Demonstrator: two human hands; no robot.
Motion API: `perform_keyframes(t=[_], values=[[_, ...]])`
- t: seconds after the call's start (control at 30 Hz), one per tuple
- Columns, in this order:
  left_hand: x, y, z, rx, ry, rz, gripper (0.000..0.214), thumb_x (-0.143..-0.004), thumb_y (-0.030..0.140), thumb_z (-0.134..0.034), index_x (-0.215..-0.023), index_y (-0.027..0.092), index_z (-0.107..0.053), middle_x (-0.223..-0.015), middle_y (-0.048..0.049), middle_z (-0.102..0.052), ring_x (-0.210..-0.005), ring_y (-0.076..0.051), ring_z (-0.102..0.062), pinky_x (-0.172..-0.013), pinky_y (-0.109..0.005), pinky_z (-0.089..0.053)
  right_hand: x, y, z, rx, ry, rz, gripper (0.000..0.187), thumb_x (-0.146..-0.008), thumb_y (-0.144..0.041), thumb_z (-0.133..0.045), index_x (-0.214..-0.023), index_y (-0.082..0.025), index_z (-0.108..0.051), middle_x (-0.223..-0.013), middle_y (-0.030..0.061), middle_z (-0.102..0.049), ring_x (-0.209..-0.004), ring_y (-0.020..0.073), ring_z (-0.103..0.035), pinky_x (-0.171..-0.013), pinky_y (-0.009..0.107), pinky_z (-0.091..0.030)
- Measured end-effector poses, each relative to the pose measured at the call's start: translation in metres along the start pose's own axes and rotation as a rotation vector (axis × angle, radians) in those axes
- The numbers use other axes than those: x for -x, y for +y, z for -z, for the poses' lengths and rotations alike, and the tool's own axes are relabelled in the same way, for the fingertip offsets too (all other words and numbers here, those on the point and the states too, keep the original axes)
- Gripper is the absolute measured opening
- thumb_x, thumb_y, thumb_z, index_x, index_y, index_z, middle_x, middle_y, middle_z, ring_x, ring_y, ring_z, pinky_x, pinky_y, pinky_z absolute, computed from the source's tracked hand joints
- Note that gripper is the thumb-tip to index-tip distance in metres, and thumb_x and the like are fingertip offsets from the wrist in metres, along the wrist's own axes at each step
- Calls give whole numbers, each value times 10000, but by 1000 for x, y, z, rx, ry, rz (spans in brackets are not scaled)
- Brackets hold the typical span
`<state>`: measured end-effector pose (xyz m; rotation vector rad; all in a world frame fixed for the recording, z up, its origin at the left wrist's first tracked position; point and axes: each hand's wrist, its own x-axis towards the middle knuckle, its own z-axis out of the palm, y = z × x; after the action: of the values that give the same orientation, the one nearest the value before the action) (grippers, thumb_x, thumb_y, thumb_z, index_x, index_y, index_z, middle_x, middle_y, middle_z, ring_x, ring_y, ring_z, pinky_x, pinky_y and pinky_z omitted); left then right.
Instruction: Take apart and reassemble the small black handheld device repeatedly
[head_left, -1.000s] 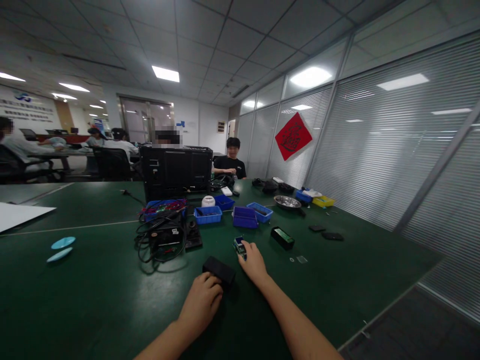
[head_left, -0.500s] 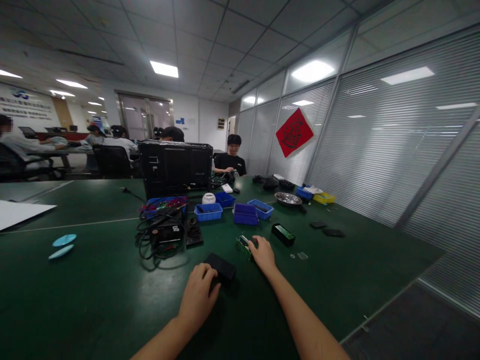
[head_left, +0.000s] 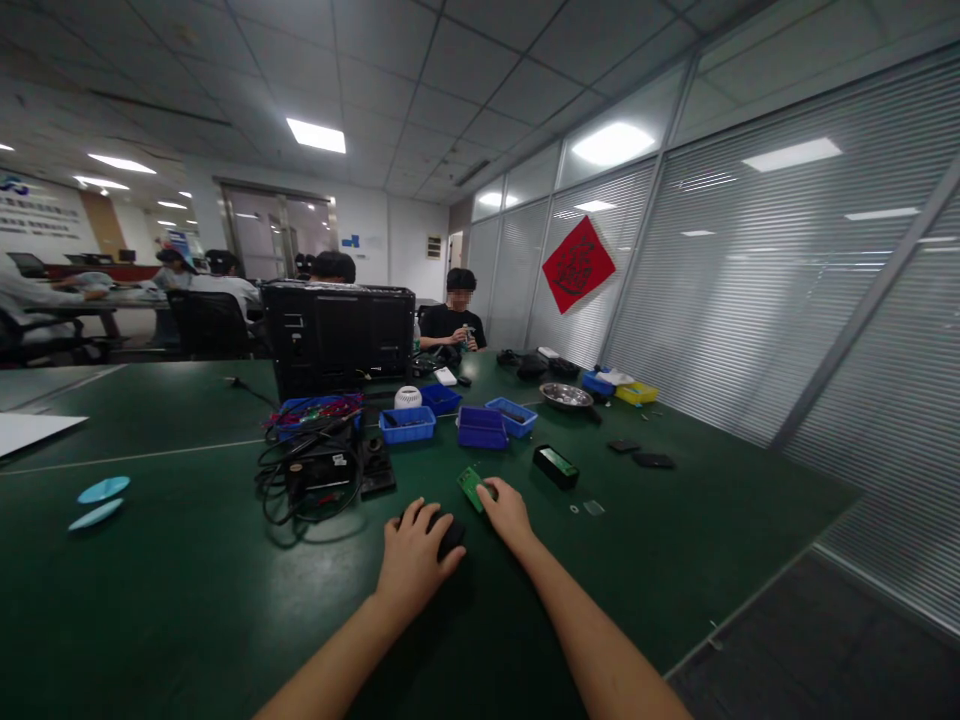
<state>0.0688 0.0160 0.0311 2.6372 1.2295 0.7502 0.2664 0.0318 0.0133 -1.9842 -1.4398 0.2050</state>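
My left hand [head_left: 411,556] lies over a small black box [head_left: 452,531] on the green table [head_left: 187,580], fingers curled round its top, so most of the box is hidden. My right hand [head_left: 508,512] is closed on a small green circuit board [head_left: 470,487], tilted up just off the table beside the black box. The two hands are close together near the table's middle.
Ahead lie a tangle of black cables on a device [head_left: 311,470], several blue bins [head_left: 406,424], a black case with a green top [head_left: 556,466], a metal bowl [head_left: 566,397] and a large black machine [head_left: 337,338]. People sit beyond. The table edge [head_left: 750,600] drops off at right.
My left hand slid forward over the black box and now covers it. My right hand turned the circuit board so its green face shows, and drew it a little nearer to the box.
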Motion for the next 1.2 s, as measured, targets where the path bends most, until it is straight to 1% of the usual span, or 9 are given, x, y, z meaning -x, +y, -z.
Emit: perform_keyframes(t=[0.13, 0.27, 0.43, 0.6, 0.73, 0.8, 0.9, 1.03, 1.2], values=[[-12, 7, 3, -43, 27, -2, 284, -759, 442, -494, -933, 246, -603, -1021, -73, -575, -1078, -290, -401, -945, -573, -159, -3, 3, 1, 14, -6, -9, 337, -850, -368, -352, -951, -174, -608, -928, 67, -637, -857, 169, -572, -728, 237, -385], [-19, 5, 0, -38, 28, 21, 323, -783, 475, -428, -840, 217, -613, -918, -72, -572, -987, -264, -451, -942, -567, -182, -7, 7, 3, 126, 39, -31, 361, -863, -322, -311, -894, -159, -632, -937, 95, -621, -894, 173, -551, -778, 240, -364], [-15, -9, -1, 19, 155, -22, 309, -766, 432, -488, -976, 224, -578, -1098, -72, -518, -1089, -246, -415, -993, -481, -210, -7, 5, 6, 104, 61, -38, 416, -830, -438, -364, -1058, -159, -571, -1020, 106, -594, -954, 203, -528, -801, 270, -368], [-8, -40, -5, 150, 292, 109, 366, -827, 402, -379, -1114, 214, -507, -1193, -76, -475, -1141, -224, -415, -980, -403, -308, -2, 0, 6, 201, 0, -26, 606, -700, -489, -537, -1196, -147, -467, -1105, 126, -543, -1033, 245, -483, -827, 305, -362], [-5, -65, -18, 319, 185, 203, 525, -831, 421, -352, -1286, 160, -325, -1317, -97, -404, -1225, -194, -359, -1015, -366, -284, -1, 0, 8, 245, -13, -44, 562, -701, -406, -549, -1195, -153, -458, -1103, 117, -531, -1027, 236, -478, -818, 300, -363], [-5, -71, -22, 369, 90, 247, 654, -786, 442, -428, -1333, 137, -237, -1335, -119, -390, -1227, -209, -365, -1003, -357, -294, -2, 1, 10, 262, -3, -46, 480, -719, -376, -531, -1149, -164, -501, -1079, 110, -535, -1008, 233, -480, -807, 298, -367], [-5, -70, -21, 395, -40, 214, 831, -674, 379, -581, -1365, 183, -163, -1292, -93, -450, -1189, -227, -408, -984, -351, -301, -4, 4, 14, 265, -14, -7, 410, -726, -324, -532, -1114, -193, -548, -1047, 96, -539, -980, 228, -481, -825, 297, -360], [-5, -62, -13, 342, -88, 170, 827, -593, 293, -639, -1329, 223, -267, -1118, -44, -559, -1055, -215, -492, -931, -334, -326, -7, 9, 14, 185, -60, 49, 440, -713, -264, -552, -1150, -214, -542, -1046, 77, -543, -979, 216, -481, -857, 286, -350], [-4, -58, -6, 247, -140, 99, 545, -572, 324, -662, -1092, 239, -518, -996, -15, -572, -948, -197, -508, -842, -296, -348, -9, 12, 15, 118, -100, 41, 530, -669, -274, -606, -1176, -153, -511, -1089, 97, -542, -1016, 217, -488, -877, 283, -346]])
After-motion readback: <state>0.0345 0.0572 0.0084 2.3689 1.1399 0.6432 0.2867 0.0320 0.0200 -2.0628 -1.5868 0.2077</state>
